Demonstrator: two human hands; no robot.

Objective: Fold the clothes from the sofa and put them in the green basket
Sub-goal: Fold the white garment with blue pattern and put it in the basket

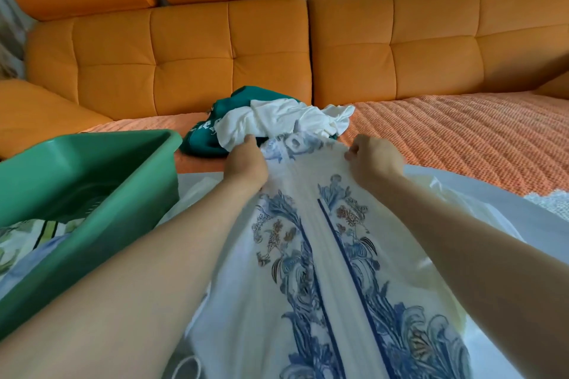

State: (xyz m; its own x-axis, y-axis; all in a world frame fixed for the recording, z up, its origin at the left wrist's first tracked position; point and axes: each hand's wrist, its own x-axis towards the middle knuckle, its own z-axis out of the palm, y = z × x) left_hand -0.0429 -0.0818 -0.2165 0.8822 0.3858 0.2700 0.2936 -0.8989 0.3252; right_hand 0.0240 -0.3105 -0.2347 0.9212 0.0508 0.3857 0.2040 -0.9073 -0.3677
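Between my two forearms the white garment with the blue floral print lay stretched lengthwise, its long axis running from me straight toward the back of the orange sofa. Two dark blue stripes ran along that length. My left hand gripped the far edge, fingers curled over the cloth. My right hand pinched the same edge a little apart, fingers bunched tight on the fabric.

Just beyond the hands sat a crumpled white garment, touching the printed one, and a green sweatshirt half under it. The sweatshirt's white lettering was too crumpled for me to read. Both rested on an orange woven cover. To my left stood the green basket, tilted in view, with a patterned cloth at its near end.
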